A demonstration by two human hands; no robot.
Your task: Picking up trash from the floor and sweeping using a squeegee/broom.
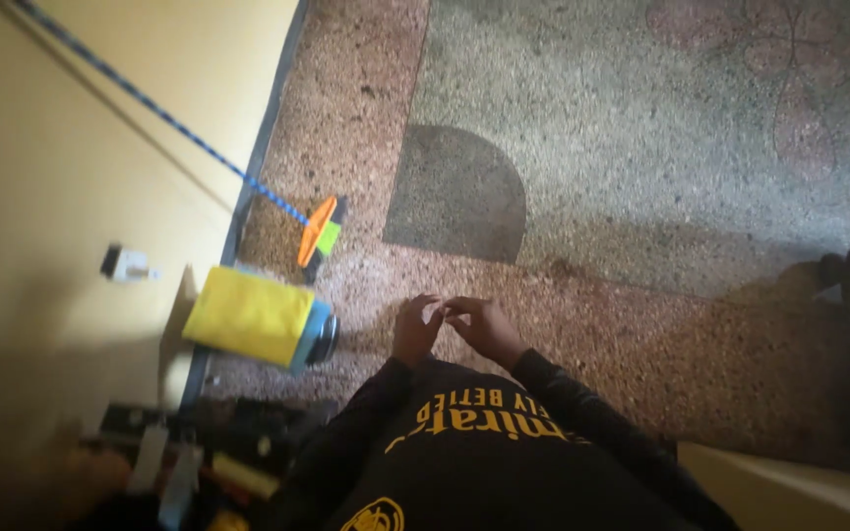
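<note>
The speckled terrazzo floor [641,128] fills most of the head view, grey-green across the upper right, reddish-brown in a band along its edge, with a dark grey half-round inlay [456,197] set where the two colours meet. Down the left side runs a pale yellow painted wall [61,147] with a dark skirting strip at its foot.

At the bottom centre is the person's black long-sleeved shirt with yellow lettering [484,452], both sleeves reaching forward over the reddish floor.

Near the wall, left of the hands, stands a blue cylindrical container draped with a yellow cloth [258,317]; its dark rim faces the hands, and what it holds cannot be made out. Just beyond it a broom with a blue-and-black striped handle and an orange and green head [319,232] leans against the wall, the head resting on the floor by the skirting. At the bottom left lies a blurred heap of dark and yellow objects [209,452], too indistinct to name. A small white fitting [126,263] sits on the wall.

The left hand [415,329] and the right hand [484,329] are held close together just above the floor, fingertips meeting, fingers loosely curled. Whether they pinch something small between them cannot be told.
</note>
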